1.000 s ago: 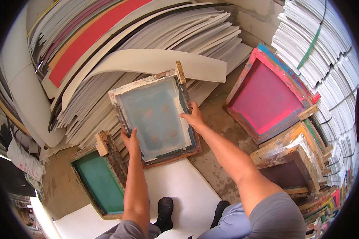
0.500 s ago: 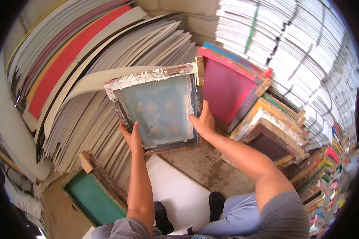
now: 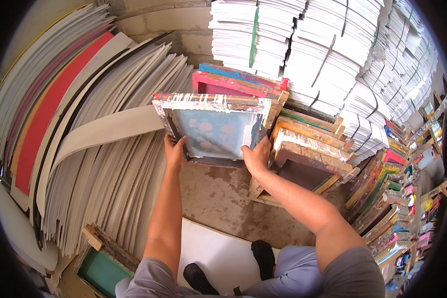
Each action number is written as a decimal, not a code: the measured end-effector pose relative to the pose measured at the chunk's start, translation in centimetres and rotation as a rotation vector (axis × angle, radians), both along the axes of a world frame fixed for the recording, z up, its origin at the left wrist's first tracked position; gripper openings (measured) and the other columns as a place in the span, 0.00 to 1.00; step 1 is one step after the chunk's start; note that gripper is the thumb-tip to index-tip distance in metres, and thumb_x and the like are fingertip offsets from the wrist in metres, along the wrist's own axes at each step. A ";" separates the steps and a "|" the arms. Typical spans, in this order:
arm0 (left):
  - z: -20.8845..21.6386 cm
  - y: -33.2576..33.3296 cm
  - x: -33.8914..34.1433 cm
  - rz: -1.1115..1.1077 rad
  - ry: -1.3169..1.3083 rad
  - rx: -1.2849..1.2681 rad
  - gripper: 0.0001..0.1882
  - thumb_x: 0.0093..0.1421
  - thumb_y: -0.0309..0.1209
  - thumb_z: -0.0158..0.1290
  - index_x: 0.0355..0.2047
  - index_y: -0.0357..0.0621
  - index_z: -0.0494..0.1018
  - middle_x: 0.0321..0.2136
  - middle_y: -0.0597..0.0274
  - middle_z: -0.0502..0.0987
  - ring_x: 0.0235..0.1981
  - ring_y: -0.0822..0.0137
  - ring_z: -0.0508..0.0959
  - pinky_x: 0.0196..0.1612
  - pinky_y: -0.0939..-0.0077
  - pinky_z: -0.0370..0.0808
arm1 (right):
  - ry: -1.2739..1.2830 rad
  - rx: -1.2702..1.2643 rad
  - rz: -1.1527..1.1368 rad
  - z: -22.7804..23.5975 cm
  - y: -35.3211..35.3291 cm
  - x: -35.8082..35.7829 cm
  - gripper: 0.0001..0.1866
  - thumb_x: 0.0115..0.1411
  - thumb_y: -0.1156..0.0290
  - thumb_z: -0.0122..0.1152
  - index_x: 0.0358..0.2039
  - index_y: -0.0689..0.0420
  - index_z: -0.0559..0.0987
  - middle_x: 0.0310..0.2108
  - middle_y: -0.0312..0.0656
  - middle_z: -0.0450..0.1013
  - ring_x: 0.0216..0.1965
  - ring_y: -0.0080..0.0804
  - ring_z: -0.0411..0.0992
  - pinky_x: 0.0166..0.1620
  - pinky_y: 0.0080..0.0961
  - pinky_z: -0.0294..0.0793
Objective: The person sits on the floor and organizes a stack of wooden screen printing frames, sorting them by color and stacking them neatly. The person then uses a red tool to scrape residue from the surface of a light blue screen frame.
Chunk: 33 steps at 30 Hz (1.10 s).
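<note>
Left hand pinches the screen-printing frame at its eight o'clock, right hand at its four; it's at the body's twelve, overlapping a pink-rimmed frame — best carried evenly, thumbs clear of mesh.

Rough, paint-crusted wooden frame, smooth panel
</note>
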<state>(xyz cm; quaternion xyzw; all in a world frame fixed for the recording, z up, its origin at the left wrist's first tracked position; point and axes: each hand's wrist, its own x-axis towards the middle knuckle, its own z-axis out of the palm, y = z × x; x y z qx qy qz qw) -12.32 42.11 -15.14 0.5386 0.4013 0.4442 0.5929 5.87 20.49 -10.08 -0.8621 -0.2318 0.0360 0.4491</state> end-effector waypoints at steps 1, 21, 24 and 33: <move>-1.2 1.3 0.0 -0.023 0.011 0.022 0.42 0.58 0.33 0.65 0.69 0.37 0.57 0.55 0.51 0.74 0.53 0.60 0.75 0.56 0.68 0.71 | 0.035 0.015 0.005 -0.1 0.2 -0.3 0.49 0.53 0.65 0.66 0.68 0.76 0.51 0.60 0.69 0.58 0.64 0.65 0.58 0.67 0.49 0.59; -3.1 5.3 4.7 -0.199 0.157 0.075 0.37 0.55 0.29 0.66 0.64 0.36 0.66 0.51 0.52 0.78 0.51 0.62 0.77 0.54 0.69 0.72 | 0.334 0.160 -0.099 -2.0 1.7 0.1 0.57 0.57 0.66 0.66 0.72 0.74 0.37 0.74 0.69 0.40 0.76 0.57 0.42 0.76 0.38 0.43; -3.1 5.6 4.7 -0.222 0.070 0.068 0.36 0.55 0.29 0.66 0.64 0.36 0.67 0.50 0.55 0.78 0.48 0.64 0.77 0.53 0.71 0.72 | 0.356 0.171 -0.060 -2.0 1.5 -0.2 0.58 0.57 0.66 0.66 0.72 0.74 0.35 0.75 0.68 0.37 0.77 0.56 0.40 0.76 0.37 0.41; -7.7 7.3 5.7 -0.115 0.125 0.208 0.43 0.57 0.28 0.64 0.71 0.38 0.59 0.49 0.57 0.77 0.44 0.65 0.76 0.51 0.73 0.73 | 0.386 0.283 0.206 2.7 0.0 -3.4 0.49 0.59 0.69 0.66 0.73 0.64 0.48 0.67 0.61 0.55 0.68 0.50 0.58 0.70 0.44 0.57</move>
